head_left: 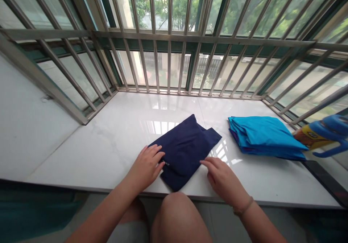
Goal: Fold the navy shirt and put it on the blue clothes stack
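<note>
Nearest, bare knee (pixel 176 214) below the tabletop (pixel 108 152) edge. Left hand (pixel 146 167) lies flat, fingers spread, on the folded navy garment (pixel 185 148); right hand (pixel 221 177) touches its near right edge, grip loose, nothing clasped. Garment sits mid-tabletop. Farther right: folded turquoise cloth (pixel 263 136), blue-handled bottle (pixel 323 134). Beyond, window bars (pixel 168 40).

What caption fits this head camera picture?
Both hands, left and right, press a folded navy cloth on the white sill.
</note>
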Available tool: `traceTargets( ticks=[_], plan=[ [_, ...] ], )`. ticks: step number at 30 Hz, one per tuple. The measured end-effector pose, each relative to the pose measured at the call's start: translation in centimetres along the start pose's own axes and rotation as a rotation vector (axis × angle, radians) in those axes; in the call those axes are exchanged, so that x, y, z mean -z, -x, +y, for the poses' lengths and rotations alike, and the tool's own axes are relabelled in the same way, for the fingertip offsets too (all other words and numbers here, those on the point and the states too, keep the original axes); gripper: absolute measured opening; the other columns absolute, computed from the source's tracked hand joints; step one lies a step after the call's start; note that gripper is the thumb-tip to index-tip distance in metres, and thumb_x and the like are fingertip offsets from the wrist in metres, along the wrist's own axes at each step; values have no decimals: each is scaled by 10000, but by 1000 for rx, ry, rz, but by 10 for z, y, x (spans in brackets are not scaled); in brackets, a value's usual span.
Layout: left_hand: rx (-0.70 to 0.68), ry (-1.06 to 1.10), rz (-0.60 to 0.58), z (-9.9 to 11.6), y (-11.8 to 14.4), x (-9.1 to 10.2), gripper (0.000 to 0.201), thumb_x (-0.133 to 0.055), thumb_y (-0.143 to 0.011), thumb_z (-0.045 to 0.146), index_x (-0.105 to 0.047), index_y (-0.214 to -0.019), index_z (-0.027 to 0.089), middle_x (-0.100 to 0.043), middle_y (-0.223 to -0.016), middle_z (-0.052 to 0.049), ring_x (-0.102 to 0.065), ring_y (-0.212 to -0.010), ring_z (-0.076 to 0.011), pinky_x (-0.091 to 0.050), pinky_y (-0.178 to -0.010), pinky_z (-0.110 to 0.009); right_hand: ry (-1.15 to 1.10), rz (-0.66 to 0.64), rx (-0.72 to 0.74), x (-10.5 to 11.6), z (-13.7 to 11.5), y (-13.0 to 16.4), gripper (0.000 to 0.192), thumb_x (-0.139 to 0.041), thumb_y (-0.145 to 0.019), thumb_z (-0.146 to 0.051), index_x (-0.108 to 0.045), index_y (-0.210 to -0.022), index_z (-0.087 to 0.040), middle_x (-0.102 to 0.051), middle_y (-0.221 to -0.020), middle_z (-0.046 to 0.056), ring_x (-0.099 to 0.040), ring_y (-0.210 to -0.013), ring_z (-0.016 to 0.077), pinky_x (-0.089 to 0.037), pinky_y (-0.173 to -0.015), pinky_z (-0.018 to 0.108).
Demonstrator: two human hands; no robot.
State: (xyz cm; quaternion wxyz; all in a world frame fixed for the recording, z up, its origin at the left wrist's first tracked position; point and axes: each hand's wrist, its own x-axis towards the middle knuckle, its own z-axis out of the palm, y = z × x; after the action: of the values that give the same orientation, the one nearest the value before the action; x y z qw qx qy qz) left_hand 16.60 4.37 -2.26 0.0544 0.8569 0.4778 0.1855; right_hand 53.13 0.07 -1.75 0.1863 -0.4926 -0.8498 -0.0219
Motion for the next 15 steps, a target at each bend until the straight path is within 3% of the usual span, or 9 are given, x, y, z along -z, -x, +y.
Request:
traceTargets(
  ticks=[3, 7, 11, 15],
  plan=[
    [6, -19, -51, -30, 11, -7, 560, -808, -965, 445, -693, -1493, 299, -590, -1663, -133, -479, -1573, -427, -399, -1283, -692, -83, -99, 110, -6, -34, 19, 603, -540, -936, -34, -661, -1488, -244, -725, -1452, 118, -696, -1274, 272, -595, -1096, 456],
    [10, -10, -35, -41, 15, -11, 611, -852, -934, 481, -699, -1505, 326, -655, -1570, -133, -599, -1411, -394, -504, -1203, -609, -71, -111, 78, -24, -57, 25, 632, -603, -1002, -159, -567, -1621, -277, -623, -1632, 129, -617, -1455, 336, -515, -1224, 589],
    [66, -75, 18, -23, 21, -6, 522, -848, -942, 432, -750, -1439, 305, -727, -1376, -152, -653, -1237, -380, -573, -1066, -541, -71, -109, -16, -38, -42, 3, 470, -575, -1073, -231, -650, -1536, -259, -629, -1631, 133, -635, -1443, 328, -519, -1224, 599],
    [54, -62, -53, -3, 41, 6, 526, -845, -937, 353, -731, -1448, 300, -737, -1300, -135, -685, -1148, -360, -602, -978, -515, -30, -176, -112, -41, -14, -30, 543, -516, -1024, -117, -664, -1530, -241, -650, -1612, 128, -583, -1505, 350, -500, -1225, 653]
  ],
)
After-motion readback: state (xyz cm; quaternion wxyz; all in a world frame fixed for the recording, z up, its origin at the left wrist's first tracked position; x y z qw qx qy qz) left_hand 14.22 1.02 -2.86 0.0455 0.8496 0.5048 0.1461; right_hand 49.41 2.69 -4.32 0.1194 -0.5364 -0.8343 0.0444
